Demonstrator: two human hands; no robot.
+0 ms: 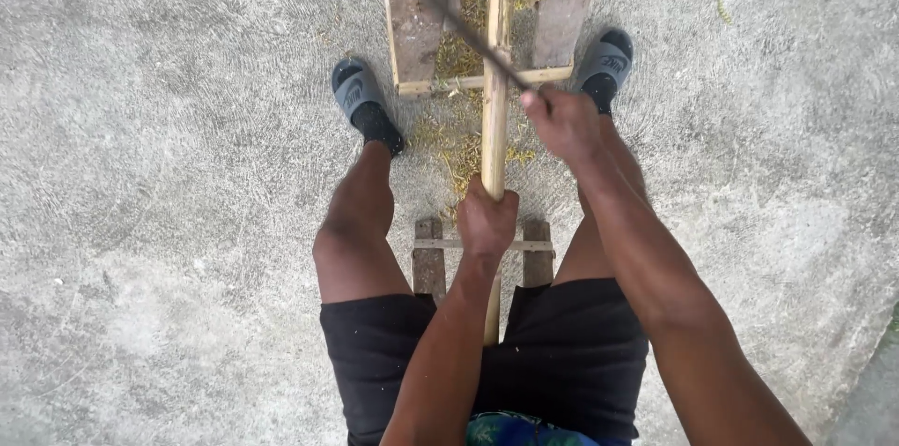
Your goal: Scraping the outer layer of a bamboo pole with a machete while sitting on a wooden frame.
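Blade meets pole over a low wooden bench

The left hand [486,218] is clenched round a pale bamboo pole [495,90] running away between the knees, while the right hand [562,123] grips a long dark blade [459,22] laid against it; shavings [459,141] litter the concrete floor [169,174], suggesting paring in progress, calling for a steady, controlled stroke.

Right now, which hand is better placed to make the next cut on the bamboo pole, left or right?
The right hand, probably: it grips the long blade, which crosses the bamboo pole above the wooden stand. The left hand is wrapped around the pole, steadying it.
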